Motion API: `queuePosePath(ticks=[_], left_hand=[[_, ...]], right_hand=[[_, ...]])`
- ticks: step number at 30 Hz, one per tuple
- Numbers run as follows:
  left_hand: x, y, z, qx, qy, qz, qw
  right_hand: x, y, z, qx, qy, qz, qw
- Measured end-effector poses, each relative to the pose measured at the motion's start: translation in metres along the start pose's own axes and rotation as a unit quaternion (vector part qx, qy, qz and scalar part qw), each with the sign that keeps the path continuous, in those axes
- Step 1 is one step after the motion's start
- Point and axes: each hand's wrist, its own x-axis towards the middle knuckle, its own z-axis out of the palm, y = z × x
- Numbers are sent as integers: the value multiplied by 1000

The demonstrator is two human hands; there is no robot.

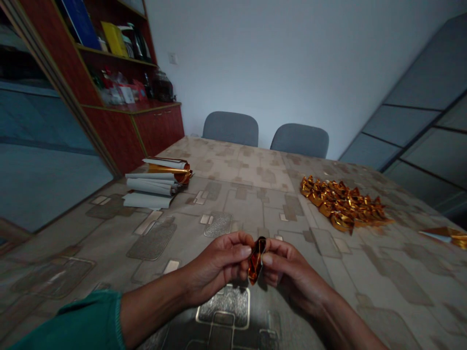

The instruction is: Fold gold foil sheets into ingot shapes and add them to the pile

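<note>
Left arm: long sleeve (65, 322) of teal-green fabric, with a ribbed cuff (118, 318) of the same colour, its ridges running along the arm. Fabric looks like a soft knit, though dim light at the frame's lower corner makes this uncertain. Left forearm (153, 306) bare past the cuff; right forearm (339, 322) bare as far as visible. Left hand (215, 265) and right hand (292, 277) bare, thumbnails (245, 252) trimmed short.
</note>
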Motion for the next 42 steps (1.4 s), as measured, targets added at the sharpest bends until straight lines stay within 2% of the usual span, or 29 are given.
queuePosePath(ticks=[5,13,20,25,32,39,42], left_hand=[[-2,3,2,37,-27,4,999],[-4,-2,9,106,34,46,993],[-3,-6,7,116,28,56,991],[-2,-9,7,116,62,66,989],[-2,-4,6,75,27,28,996],[-2,-6,7,124,64,47,989],[-3,-3,6,105,35,24,994]], right_hand=[[0,1,2,4,2,-7,1000],[3,4,4,12,-14,5,1000],[5,7,3,13,-37,22,999],[6,7,2,14,-30,25,999],[5,7,1,30,-13,34,999],[5,7,2,9,-19,30,999],[5,5,3,20,-11,30,999]])
